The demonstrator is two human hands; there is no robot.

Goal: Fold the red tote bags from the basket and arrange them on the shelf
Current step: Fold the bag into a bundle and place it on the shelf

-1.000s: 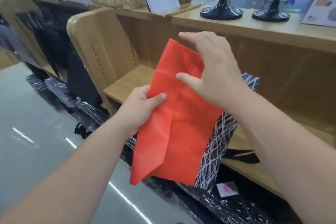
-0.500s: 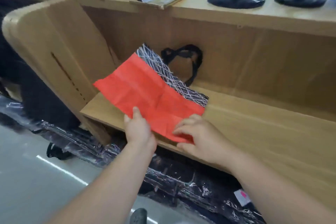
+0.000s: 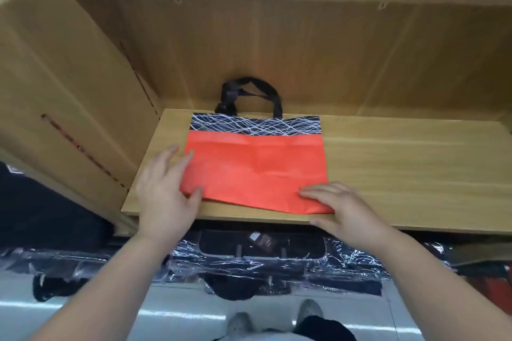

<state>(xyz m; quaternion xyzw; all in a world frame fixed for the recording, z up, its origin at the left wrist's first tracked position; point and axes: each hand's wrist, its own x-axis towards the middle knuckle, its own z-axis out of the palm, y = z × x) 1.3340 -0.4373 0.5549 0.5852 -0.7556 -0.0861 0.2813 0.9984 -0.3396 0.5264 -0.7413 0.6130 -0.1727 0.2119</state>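
The red tote bag lies flat on the shelf. The 2 hands are flat and hold nothing: left hand at its left corner, right hand on its right corner. Its front edge sits crooked, so nudge it straight gently.

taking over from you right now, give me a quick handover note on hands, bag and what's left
Left hand: open, straight fingers against the left edge of the red tote bag.
Right hand: open, fingers flat on the bag's near right corner.
Bag: flat on the shelf, black handles towards the back panel, near edge slightly askew to the shelf front.
Done: this bag is on the shelf.
Left: square it up, let go, then further bags; the basket is not in view, so the count is unknown.
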